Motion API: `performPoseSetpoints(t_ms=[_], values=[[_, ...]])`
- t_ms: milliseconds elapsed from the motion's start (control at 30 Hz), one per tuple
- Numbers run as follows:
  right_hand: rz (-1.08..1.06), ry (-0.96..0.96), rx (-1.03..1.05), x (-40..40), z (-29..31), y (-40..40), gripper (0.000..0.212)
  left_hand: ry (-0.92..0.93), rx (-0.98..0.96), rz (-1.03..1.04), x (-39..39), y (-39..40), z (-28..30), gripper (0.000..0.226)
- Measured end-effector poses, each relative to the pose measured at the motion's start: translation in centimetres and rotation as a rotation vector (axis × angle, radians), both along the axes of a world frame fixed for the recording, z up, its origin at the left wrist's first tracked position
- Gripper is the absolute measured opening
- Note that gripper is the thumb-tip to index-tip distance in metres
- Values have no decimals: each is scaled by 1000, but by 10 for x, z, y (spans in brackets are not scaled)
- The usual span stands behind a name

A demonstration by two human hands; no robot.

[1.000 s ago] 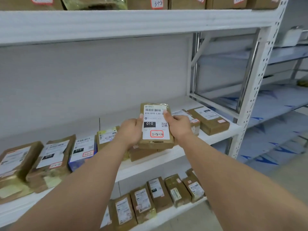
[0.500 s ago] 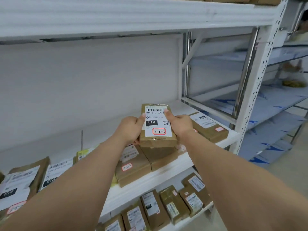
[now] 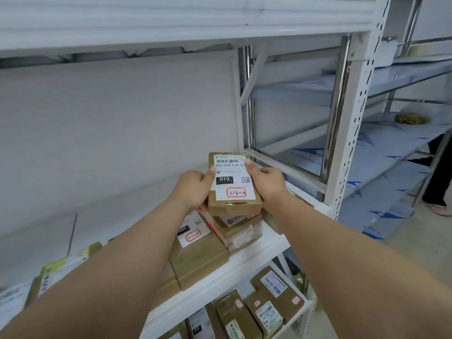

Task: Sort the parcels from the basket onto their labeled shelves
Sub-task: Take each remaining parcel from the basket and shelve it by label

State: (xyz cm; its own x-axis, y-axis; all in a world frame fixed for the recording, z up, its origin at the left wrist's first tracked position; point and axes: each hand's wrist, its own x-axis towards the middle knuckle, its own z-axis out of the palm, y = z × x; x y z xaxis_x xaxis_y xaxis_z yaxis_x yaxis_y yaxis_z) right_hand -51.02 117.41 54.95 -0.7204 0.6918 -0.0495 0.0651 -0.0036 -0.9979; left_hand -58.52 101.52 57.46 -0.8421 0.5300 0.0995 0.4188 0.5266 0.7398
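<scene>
I hold a brown cardboard parcel (image 3: 233,184) with both hands, above the right end of the white middle shelf (image 3: 244,267). Its white label shows a barcode, "010" and a red-framed handwritten "3-2-10". My left hand (image 3: 193,189) grips its left edge and my right hand (image 3: 266,182) its right edge, thumbs on the label. It hovers just over other brown parcels (image 3: 234,231) stacked on that shelf; whether it touches them I cannot tell. The basket is out of view.
More labeled parcels (image 3: 198,255) lie along the middle shelf, and several (image 3: 266,299) on the shelf below. A white perforated upright (image 3: 352,123) ends this rack. To the right stands a steel rack (image 3: 391,152), and a person's leg and foot (image 3: 437,192) at the far right.
My view and both hands have shifted right along the shelf with the parcel. It now hangs over the stacked parcels near the rack's right end, closer to the shelf.
</scene>
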Motion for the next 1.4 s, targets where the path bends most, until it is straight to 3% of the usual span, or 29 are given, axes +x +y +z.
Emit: performPoseSetpoints(t_ms=[267, 433, 567, 700, 733, 800, 833, 967, 1133, 1267, 1400], values=[[259, -15, -99, -18, -1, 87, 36, 97, 28, 154, -4, 83, -14, 66], [320, -46, -192, -33, -5, 123, 38, -19, 194, 273, -11, 104, -22, 52], [451, -88, -549, -47, -26, 127, 32, -2, -170, 202, -11, 95, -34, 20], [593, -185, -656, -57, -44, 113, 38, -56, -310, 57, -3, 100, -49, 10], [619, -196, -657, -59, -47, 110, 40, -47, -333, 47, -2, 103, -54, 17], [636, -242, -627, -59, -50, 106, 41, -99, -303, 64, 2, 105, -58, 54], [636, -259, -608, -59, -51, 105, 40, -117, -283, 70, 1, 106, -60, 60], [574, -311, -507, -58, -43, 109, 32, -106, -236, 110, -3, 99, -61, 43], [500, -396, -300, -51, -37, 126, 32, 33, -374, 177, -3, 81, -66, 8], [450, -369, -159, -51, -35, 131, 36, -48, -301, 173, -6, 78, -66, 22], [451, -475, 321, -54, -35, 130, 45, -105, -118, 299, -7, 76, -63, 29]])
